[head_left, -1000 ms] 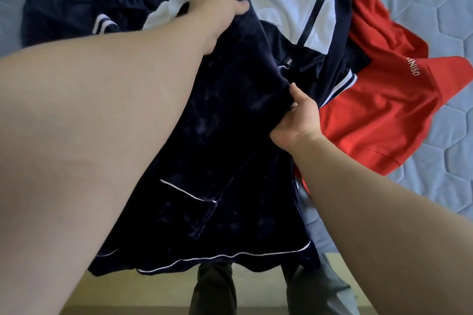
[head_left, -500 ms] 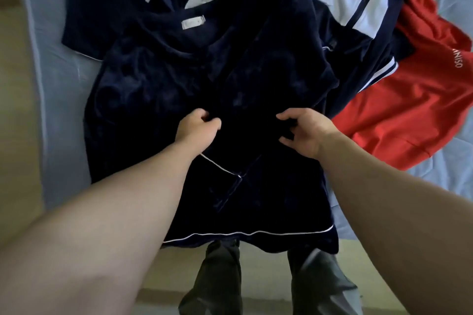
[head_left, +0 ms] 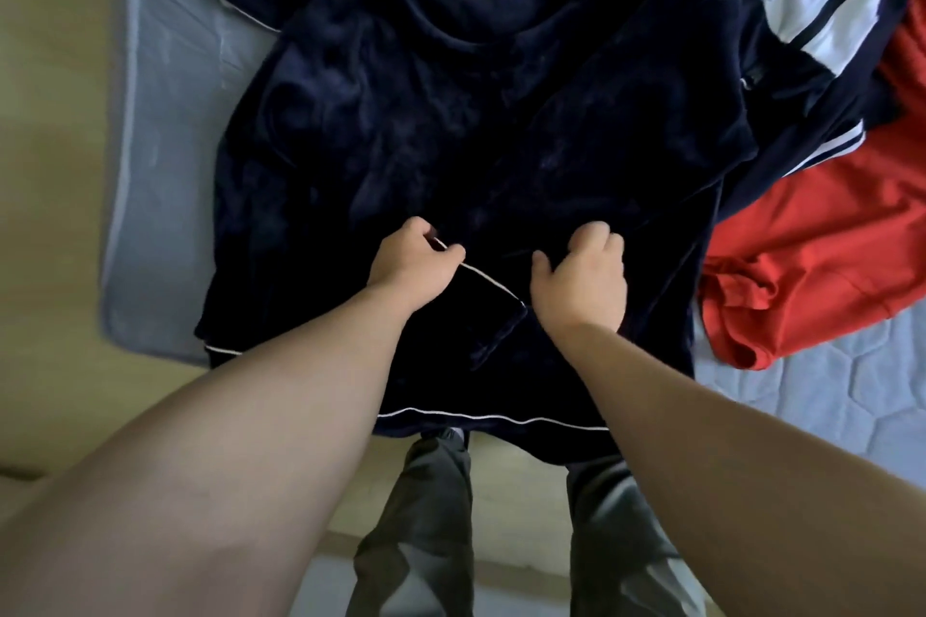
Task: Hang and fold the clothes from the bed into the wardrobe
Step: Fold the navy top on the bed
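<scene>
A dark navy velvet top (head_left: 451, 115) with thin white piping and a white neck label lies spread flat on the bed, its hem hanging over the near edge. My left hand (head_left: 413, 261) pinches the white-piped pocket edge at the top's lower middle. My right hand (head_left: 584, 276), fingers curled, grips the fabric just right of the pocket. Under the top lie a navy and white jacket (head_left: 812, 10) and a red garment (head_left: 812, 266) to the right. No wardrobe is in view.
The grey-blue quilted mattress (head_left: 150, 165) shows at the left and lower right. A tan floor (head_left: 45, 165) runs along the bed's left side and near edge. My legs in grey trousers (head_left: 431, 516) stand against the bed's near edge.
The navy top went from being held up to lying flat on the bed. Both hands came down and closer together at its pocket. The view shifted left.
</scene>
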A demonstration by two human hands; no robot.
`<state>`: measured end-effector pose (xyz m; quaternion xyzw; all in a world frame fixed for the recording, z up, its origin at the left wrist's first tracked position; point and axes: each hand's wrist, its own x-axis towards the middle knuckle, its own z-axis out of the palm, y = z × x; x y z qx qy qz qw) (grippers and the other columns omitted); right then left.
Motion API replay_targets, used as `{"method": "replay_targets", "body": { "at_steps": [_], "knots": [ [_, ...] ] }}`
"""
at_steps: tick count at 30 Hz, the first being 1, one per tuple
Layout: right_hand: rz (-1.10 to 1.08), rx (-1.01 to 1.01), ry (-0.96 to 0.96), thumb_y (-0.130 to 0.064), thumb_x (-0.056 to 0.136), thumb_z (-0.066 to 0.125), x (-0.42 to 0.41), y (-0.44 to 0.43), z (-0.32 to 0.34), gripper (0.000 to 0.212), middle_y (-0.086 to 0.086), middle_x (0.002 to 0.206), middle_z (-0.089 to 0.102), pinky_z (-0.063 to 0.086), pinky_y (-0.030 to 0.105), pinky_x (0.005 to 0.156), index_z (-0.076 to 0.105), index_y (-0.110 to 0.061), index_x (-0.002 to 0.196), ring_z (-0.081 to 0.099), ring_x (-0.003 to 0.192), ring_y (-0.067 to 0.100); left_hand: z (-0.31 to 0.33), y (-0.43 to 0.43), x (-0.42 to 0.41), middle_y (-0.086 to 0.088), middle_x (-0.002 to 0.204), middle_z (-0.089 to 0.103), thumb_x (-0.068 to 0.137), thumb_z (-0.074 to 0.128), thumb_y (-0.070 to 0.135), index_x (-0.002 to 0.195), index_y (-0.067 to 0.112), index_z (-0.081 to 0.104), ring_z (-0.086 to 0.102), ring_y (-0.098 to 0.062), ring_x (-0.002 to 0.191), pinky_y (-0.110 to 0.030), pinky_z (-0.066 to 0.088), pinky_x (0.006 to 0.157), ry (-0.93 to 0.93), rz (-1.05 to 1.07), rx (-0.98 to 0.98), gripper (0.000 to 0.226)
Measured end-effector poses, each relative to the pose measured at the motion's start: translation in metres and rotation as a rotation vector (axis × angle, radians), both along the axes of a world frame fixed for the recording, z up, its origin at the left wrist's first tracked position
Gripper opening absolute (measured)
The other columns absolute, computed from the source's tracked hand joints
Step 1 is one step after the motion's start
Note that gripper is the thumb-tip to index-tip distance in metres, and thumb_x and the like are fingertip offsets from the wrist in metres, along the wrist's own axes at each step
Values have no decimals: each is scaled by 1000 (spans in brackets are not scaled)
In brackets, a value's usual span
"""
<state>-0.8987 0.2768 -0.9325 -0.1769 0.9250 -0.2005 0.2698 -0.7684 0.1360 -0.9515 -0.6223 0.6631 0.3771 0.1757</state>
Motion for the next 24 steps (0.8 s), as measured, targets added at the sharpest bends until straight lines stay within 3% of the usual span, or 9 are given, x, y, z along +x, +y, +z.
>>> {"method": "replay_targets", "body": {
  "at_steps": [3, 6, 9, 13, 15, 19, 21, 24],
  "knots": [
    [495, -40, -21, -40, 91, 63, 32, -11, 1, 28, 2, 107, 49, 46, 37, 73, 48, -21, 105, 53, 95, 24, 1, -4, 18, 9, 94, 59, 78, 73, 60, 98, 31, 53, 59, -12, 76, -26, 45, 64, -9, -22, -20, 41],
    [839, 320, -182, -40, 92, 60, 50, -20, -4, 47, 4, 128, 45, 42, 40, 92, 46, -20, 133, 46, 118, 26, 5, -11, 37, 6, 94, 65, 85, 68, 58, 101, 26, 56, 62, -17, 83, -31, 50, 73, 7, -43, -92, 38],
    [872, 438, -125, -31, 93, 58, 59, -34, -3, 44, 7, 129, 48, 42, 38, 90, 47, -16, 132, 47, 118, 27, 15, -27, 63, 1, 103, 63, 96, 54, 52, 104, 21, 56, 62, -21, 84, -35, 49, 70, 26, 29, -315, 32],
    [804, 298, -113, -25, 95, 51, 75, -60, 11, 28, 8, 120, 56, 42, 38, 79, 53, -14, 120, 54, 107, 29, 21, -54, 108, -9, 121, 51, 100, 53, 32, 110, 14, 53, 62, -33, 92, -37, 45, 73, -32, 247, -493, 20],
    [798, 236, -175, -22, 95, 50, 86, -72, 18, 25, 7, 117, 58, 43, 36, 73, 54, -14, 118, 57, 101, 30, 21, -66, 132, -14, 134, 43, 101, 51, 24, 125, 10, 49, 60, -39, 100, -41, 44, 79, -142, 341, -454, 28],
    [848, 183, -260, -21, 96, 49, 112, -99, 23, 27, 4, 119, 58, 49, 35, 71, 54, -19, 122, 56, 92, 24, 16, -83, 170, -21, 156, 28, 103, 46, 20, 151, -1, 25, 44, -38, 132, -43, 41, 99, -361, 423, -156, 56],
    [848, 154, -305, -21, 96, 48, 128, -111, 25, 30, 2, 122, 58, 52, 37, 76, 53, -22, 126, 56, 96, 22, 13, -88, 184, -24, 149, 40, 102, 50, 21, 146, -5, 32, 46, -38, 132, -43, 42, 103, -374, 362, -70, 54],
    [869, 105, -339, -25, 96, 49, 153, -125, 25, 34, 1, 125, 56, 52, 37, 81, 50, -25, 130, 57, 103, 23, 11, -92, 201, -22, 136, 54, 99, 58, 26, 138, -1, 47, 55, -40, 122, -43, 49, 96, -316, 324, -74, 49]
  ]
}}
